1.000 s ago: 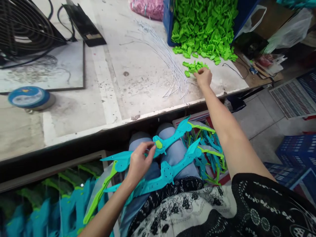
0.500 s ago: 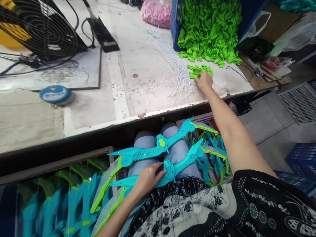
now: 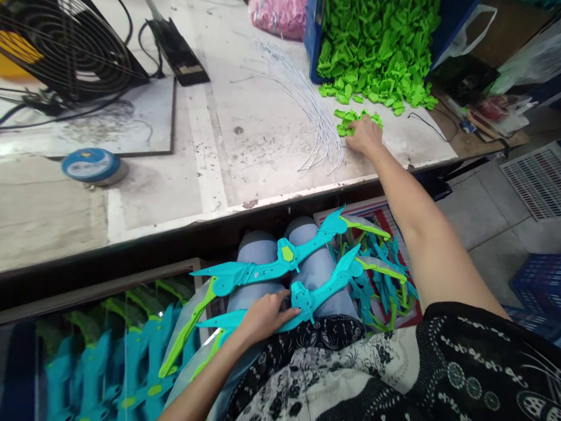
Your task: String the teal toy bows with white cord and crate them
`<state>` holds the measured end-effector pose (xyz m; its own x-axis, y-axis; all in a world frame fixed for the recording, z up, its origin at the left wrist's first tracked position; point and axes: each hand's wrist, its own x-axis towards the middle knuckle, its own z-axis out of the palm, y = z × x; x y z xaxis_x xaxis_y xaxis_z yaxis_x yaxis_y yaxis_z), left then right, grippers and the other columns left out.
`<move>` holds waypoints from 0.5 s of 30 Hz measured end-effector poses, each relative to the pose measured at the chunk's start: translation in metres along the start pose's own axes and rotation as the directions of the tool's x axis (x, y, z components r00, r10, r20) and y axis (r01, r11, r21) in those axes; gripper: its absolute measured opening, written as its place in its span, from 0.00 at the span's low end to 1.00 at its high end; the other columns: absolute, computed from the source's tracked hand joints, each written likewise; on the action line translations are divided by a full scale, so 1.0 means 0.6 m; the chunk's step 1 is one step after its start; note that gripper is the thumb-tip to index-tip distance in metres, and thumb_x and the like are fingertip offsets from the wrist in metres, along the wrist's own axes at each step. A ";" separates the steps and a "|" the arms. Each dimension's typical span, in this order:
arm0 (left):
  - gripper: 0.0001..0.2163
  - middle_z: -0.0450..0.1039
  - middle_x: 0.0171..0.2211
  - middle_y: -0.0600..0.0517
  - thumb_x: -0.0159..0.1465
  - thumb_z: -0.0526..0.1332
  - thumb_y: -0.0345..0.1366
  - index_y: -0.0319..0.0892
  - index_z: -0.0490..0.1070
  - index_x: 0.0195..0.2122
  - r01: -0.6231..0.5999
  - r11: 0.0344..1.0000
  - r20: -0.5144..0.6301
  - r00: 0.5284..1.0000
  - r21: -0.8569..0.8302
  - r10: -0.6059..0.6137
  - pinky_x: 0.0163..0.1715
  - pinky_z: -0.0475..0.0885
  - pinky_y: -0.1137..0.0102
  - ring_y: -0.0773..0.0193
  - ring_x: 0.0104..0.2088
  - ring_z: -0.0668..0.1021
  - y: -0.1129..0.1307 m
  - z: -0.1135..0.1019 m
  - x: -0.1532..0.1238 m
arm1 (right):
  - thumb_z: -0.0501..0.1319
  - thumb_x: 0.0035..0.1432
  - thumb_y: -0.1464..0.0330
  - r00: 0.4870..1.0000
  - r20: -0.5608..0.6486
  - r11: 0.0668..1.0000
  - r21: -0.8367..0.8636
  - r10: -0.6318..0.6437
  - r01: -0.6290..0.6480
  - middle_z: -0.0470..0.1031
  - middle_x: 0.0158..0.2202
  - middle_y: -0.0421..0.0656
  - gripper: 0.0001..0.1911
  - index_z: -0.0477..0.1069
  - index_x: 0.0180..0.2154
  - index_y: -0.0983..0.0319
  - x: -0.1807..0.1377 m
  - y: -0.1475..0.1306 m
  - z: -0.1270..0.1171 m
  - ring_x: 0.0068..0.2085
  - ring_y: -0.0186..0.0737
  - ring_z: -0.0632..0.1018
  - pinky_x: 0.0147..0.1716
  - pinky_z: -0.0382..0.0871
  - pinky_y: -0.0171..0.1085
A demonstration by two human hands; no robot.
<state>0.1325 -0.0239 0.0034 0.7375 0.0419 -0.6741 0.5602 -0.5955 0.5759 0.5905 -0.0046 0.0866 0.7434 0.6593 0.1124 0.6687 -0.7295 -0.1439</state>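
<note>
Two teal toy bows with lime-green limb ends lie across my lap. The farther toy bow [image 3: 258,272] has a green pentagon piece at its centre. On the nearer toy bow [image 3: 326,289] the centre shows bare teal with no green piece. My left hand [image 3: 267,316] is closed around the nearer bow, just left of its centre. Up on the table, my right hand [image 3: 366,135] has its fingers curled down at a small pile of green plastic pieces [image 3: 344,124]; whatever is between the fingertips is hidden.
A blue bin [image 3: 313,44] spills many green pieces onto the table [image 3: 263,158]. White thin strips [image 3: 318,123] lie left of my right hand. Finished-looking bows fill a crate [image 3: 131,351] at lower left; more bows [image 3: 381,286] sit at right. A fan [image 3: 74,52] and blue round tin [image 3: 91,165] stand left.
The view has shifted slightly. My right hand stays at the small green pile, its fingers moved a little. My left hand keeps its place on the nearer bow.
</note>
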 end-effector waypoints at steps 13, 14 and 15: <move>0.18 0.79 0.38 0.45 0.63 0.55 0.49 0.40 0.69 0.45 0.021 0.999 -0.005 1.000 -0.049 -0.021 0.30 0.61 0.67 0.51 0.39 0.80 0.010 -0.008 0.013 | 0.53 0.68 0.66 0.988 -0.128 0.995 0.038 -0.091 0.096 0.71 0.52 0.55 0.19 0.69 0.51 0.73 0.030 0.056 -0.008 0.52 0.44 0.74 0.51 0.66 0.40; 0.17 0.79 0.37 0.46 0.63 0.55 0.49 0.41 0.69 0.44 0.019 0.998 0.001 1.000 -0.058 -0.019 0.30 0.61 0.67 0.51 0.38 0.79 0.009 -0.008 0.014 | 0.49 0.69 0.64 0.981 -0.163 0.991 0.069 -0.101 0.114 0.71 0.54 0.57 0.22 0.69 0.51 0.76 0.027 0.063 -0.016 0.52 0.40 0.75 0.49 0.66 0.36; 0.17 0.79 0.37 0.46 0.63 0.55 0.49 0.41 0.69 0.43 0.014 0.998 0.008 1.000 -0.069 -0.013 0.30 0.61 0.67 0.52 0.38 0.79 0.008 -0.008 0.016 | 0.46 0.70 0.62 0.975 -0.194 0.984 0.114 -0.112 0.136 0.70 0.54 0.58 0.25 0.68 0.50 0.79 0.018 0.068 -0.024 0.50 0.36 0.75 0.47 0.66 0.33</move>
<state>0.1439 -0.0222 0.0020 0.7270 0.0438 -0.6853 0.5950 -0.5384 0.5967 0.6260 -0.0297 0.0961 0.6519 0.6892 0.3163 0.7578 -0.6072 -0.2388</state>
